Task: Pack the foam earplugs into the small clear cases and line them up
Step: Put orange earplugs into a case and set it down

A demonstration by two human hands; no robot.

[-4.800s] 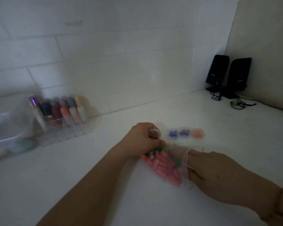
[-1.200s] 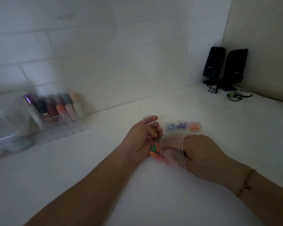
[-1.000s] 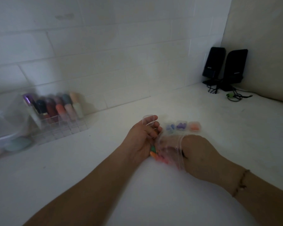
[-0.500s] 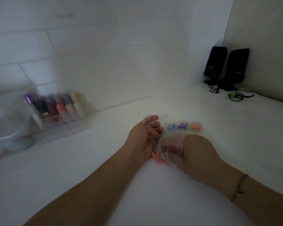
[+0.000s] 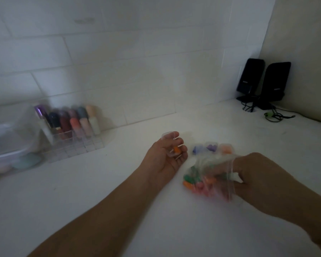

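Note:
My left hand point(image 5: 165, 156) lies palm up on the white counter and holds a small clear case point(image 5: 171, 145), lid open, with one orange earplug point(image 5: 176, 149) in it. My right hand point(image 5: 248, 175) is inside a clear plastic bag point(image 5: 209, 175) of pink, orange and green foam earplugs point(image 5: 196, 182); its fingers are blurred behind the plastic. Just behind the bag, three filled clear cases stand in a row: a blue one point(image 5: 197, 149), a purple one point(image 5: 211, 147) and an orange one point(image 5: 226, 148).
A clear acrylic organizer point(image 5: 72, 130) with coloured bottles stands at the back left beside a plastic container point(image 5: 6, 145). Two black speakers point(image 5: 263, 84) with cables point(image 5: 274, 115) fill the far right corner. A white tiled wall runs behind.
My left hand has pulled away from the bag to the left, and an orange earplug now lies in its open case. The bag with my right hand in it has shifted right.

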